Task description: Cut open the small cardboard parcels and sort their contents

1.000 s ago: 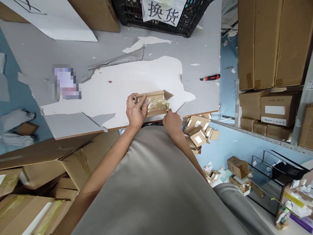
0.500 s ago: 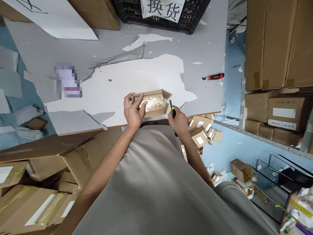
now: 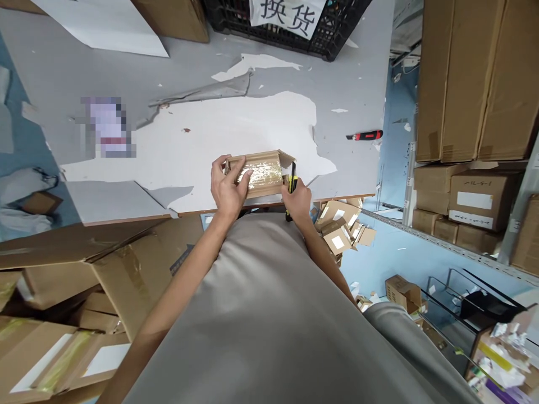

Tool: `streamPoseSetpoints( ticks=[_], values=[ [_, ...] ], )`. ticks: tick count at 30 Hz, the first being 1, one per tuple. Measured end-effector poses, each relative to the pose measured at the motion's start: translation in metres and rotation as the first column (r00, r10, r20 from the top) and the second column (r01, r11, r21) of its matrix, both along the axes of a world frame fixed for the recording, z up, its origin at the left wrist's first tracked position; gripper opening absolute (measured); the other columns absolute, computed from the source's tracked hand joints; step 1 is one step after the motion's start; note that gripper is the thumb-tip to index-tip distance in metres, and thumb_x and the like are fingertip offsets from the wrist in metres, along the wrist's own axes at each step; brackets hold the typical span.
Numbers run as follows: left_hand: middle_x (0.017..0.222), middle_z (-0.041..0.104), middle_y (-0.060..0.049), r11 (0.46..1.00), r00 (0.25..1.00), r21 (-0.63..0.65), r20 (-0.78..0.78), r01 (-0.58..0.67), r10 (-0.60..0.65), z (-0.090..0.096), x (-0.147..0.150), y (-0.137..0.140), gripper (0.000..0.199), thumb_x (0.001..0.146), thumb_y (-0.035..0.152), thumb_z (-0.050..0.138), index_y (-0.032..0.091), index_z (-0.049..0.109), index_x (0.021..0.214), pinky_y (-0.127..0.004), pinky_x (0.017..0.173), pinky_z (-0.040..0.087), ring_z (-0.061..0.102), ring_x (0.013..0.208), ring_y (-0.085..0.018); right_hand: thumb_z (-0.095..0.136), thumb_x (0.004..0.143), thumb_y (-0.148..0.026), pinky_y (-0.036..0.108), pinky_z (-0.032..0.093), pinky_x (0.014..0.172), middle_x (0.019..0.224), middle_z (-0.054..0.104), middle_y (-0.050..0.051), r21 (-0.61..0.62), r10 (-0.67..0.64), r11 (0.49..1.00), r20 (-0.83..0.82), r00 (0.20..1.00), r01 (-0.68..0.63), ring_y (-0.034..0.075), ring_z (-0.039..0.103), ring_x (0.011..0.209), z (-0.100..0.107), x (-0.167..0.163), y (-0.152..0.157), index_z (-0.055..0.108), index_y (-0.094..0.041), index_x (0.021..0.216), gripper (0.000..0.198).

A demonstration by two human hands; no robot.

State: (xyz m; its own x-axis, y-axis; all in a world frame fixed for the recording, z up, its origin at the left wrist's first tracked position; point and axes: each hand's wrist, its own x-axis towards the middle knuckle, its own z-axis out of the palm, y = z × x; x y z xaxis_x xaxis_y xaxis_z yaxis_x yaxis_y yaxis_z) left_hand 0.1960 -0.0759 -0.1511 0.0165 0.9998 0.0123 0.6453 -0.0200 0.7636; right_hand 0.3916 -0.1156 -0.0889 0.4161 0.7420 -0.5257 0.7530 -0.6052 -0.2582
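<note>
A small cardboard box [image 3: 264, 175] with shiny tape across its top lies at the table's near edge. Its right end has a flap standing out. My left hand [image 3: 228, 186] grips the box's left end, thumb and fingers over the taped top. In my right hand [image 3: 298, 200] is a yellow and black utility knife [image 3: 292, 182], its dark blade pointing away from me. That hand is closed round the knife, right beside the box's right end. Whether the fingers touch the flap I cannot tell.
A red and black utility knife [image 3: 365, 136] lies at the table's right. At the back stands a black plastic crate [image 3: 269, 36] with a paper sign. A blurred-out purple item [image 3: 108, 126] rests on the left. Large cartons [image 3: 130, 275] stand below the table, and boxes [image 3: 478, 196] fill a right-hand shelf.
My right hand has moved slightly left, bringing the knife against or close beside the box's right end, with its blade more upright. My left hand keeps its grip. The whole view has shifted a little.
</note>
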Motion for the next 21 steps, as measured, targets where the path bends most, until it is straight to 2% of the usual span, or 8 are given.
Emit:
streamPoseSetpoints(
  ticks=[4,7,10,12,14,16,19,21],
  values=[
    [0.157,0.058,-0.018,0.999,1.000,-0.022,0.007,0.025,-0.025,-0.004,-0.001,-0.002,0.058,0.110,0.068,0.064,0.025,0.080,0.147,-0.054,0.130,0.048,0.060,0.148,-0.036,0.062,0.111,-0.036,0.034,0.061,0.087,0.087,0.082,0.005,0.146,-0.186,0.966,-0.188,0.964,0.215,0.029,0.082,0.088,-0.016,0.003,-0.020,0.066,-0.024,0.113,0.012],
    [0.159,0.055,-0.018,0.999,0.999,-0.025,0.044,0.026,-0.025,-0.006,-0.006,-0.001,0.059,0.111,0.067,0.064,0.025,0.078,0.149,-0.053,0.132,0.046,0.058,0.151,-0.036,0.058,0.114,-0.050,0.032,0.061,0.077,0.073,0.077,-0.001,0.204,-0.220,0.929,-0.365,0.905,0.308,0.026,0.081,0.072,-0.024,0.007,-0.032,0.064,-0.027,0.105,0.025],
    [0.158,0.057,-0.017,1.000,0.997,-0.010,0.082,0.017,-0.017,-0.008,-0.016,0.001,0.064,0.109,0.070,0.064,0.025,0.075,0.153,-0.052,0.133,0.045,0.058,0.152,-0.035,0.040,0.119,-0.057,0.031,0.061,0.077,0.085,0.082,0.002,0.246,-0.239,0.901,-0.407,0.881,0.358,0.022,0.078,0.064,-0.038,0.023,-0.038,0.063,-0.027,0.105,0.040],
    [0.157,0.060,-0.017,1.000,0.995,-0.019,0.104,0.008,-0.006,-0.011,-0.026,0.002,0.073,0.106,0.075,0.066,0.025,0.068,0.160,-0.051,0.132,0.047,0.059,0.152,-0.035,0.036,0.120,-0.050,0.033,0.062,0.086,0.103,0.086,0.006,0.241,-0.289,0.899,-0.302,0.908,0.367,0.022,0.080,0.073,-0.055,0.041,-0.035,0.064,-0.026,0.113,0.037],
    [0.157,0.062,-0.018,0.998,0.993,-0.044,0.115,-0.033,0.038,-0.015,-0.039,0.001,0.089,0.101,0.080,0.070,0.024,0.057,0.168,-0.051,0.130,0.049,0.060,0.151,-0.036,0.043,0.116,-0.040,0.037,0.061,0.098,0.114,0.086,0.014,0.166,-0.344,0.917,-0.134,0.930,0.363,0.027,0.084,0.095,-0.074,0.060,-0.025,0.063,-0.022,0.125,0.029],
    [0.155,0.063,-0.019,0.991,0.988,-0.083,0.103,-0.106,0.115,-0.020,-0.053,-0.002,0.098,0.095,0.083,0.075,0.022,0.053,0.168,-0.049,0.124,0.053,0.064,0.145,-0.036,0.048,0.111,-0.032,0.043,0.059,0.109,0.128,0.081,0.025,0.101,-0.362,0.926,-0.047,0.931,0.365,0.034,0.081,0.117,-0.091,0.077,-0.012,0.062,-0.013,0.134,0.033],
    [0.143,0.069,-0.018,0.965,0.973,-0.158,0.060,-0.211,0.223,-0.028,-0.074,-0.008,0.088,0.090,0.082,0.079,0.019,0.060,0.149,-0.046,0.109,0.060,0.072,0.122,-0.033,0.049,0.105,-0.025,0.049,0.052,0.122,0.151,0.067,0.036,0.116,-0.365,0.923,-0.031,0.930,0.366,0.038,0.070,0.142,-0.107,0.088,0.003,0.056,-0.004,0.149,0.049],
    [0.128,0.073,-0.014,0.945,0.962,-0.201,0.031,-0.259,0.270,-0.032,-0.086,-0.010,0.078,0.088,0.078,0.082,0.019,0.063,0.134,-0.043,0.098,0.061,0.072,0.105,-0.028,0.048,0.104,-0.025,0.051,0.047,0.129,0.162,0.059,0.036,0.203,-0.344,0.916,-0.042,0.938,0.345,0.037,0.061,0.153,-0.111,0.086,0.008,0.053,-0.004,0.156,0.057]
  ],
)
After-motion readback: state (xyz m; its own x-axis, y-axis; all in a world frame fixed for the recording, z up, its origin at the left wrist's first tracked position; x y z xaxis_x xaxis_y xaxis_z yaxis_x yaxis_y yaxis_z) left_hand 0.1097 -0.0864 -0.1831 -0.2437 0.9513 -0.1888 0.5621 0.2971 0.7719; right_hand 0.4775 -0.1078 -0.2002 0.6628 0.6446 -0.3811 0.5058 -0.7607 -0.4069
